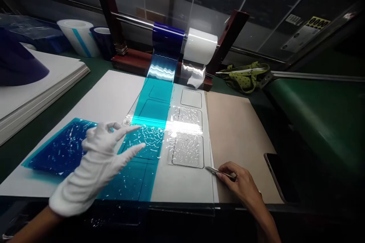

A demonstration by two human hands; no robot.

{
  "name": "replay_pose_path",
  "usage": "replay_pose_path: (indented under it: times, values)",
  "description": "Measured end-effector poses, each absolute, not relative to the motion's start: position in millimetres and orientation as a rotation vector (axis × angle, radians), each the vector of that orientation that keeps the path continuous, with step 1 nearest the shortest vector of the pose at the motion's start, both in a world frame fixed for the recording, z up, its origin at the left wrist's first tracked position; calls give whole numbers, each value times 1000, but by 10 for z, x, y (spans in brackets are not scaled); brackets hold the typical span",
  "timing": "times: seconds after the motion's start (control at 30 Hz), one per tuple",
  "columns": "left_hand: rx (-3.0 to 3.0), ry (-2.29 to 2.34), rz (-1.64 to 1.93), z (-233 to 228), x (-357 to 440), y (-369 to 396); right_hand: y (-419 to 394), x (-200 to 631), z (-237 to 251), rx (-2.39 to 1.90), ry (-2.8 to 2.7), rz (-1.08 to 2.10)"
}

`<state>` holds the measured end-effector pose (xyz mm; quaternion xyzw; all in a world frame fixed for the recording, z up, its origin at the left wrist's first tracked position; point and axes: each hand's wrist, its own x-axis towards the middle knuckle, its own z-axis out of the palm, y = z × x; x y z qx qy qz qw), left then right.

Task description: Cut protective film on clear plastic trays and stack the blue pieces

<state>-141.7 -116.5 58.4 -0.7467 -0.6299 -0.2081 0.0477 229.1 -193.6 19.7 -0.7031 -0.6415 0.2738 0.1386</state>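
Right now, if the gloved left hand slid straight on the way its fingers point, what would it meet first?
Likely the blue film strip that the left hand hovers over, then the clear plastic sheet beside it; height above the film is unclear.

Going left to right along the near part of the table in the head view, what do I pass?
Loose blue film piece → gloved left hand → blue film strip → clear panel → tweezers → bare right hand → dark phone.

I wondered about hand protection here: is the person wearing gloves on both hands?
No: only the left hand wears a white glove, while the right hand, holding a thin metal tool, is bare.
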Motion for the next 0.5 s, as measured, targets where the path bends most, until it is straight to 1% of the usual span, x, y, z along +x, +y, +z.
replay_pose_path:
  times: [0.2,0.4,0.5]
  values:
    - [-2356,-1871,-701,309,-1272,-1439,-1772,2234,185,-1938,-1931,918]
    - [-2283,-1933,-560,279,-1084,-1603,-1669,2160,221,-1849,-1969,1006]
    - [-2263,-1861,-472,214,-956,-1665,-1648,2154,251,-1781,-1916,1090]
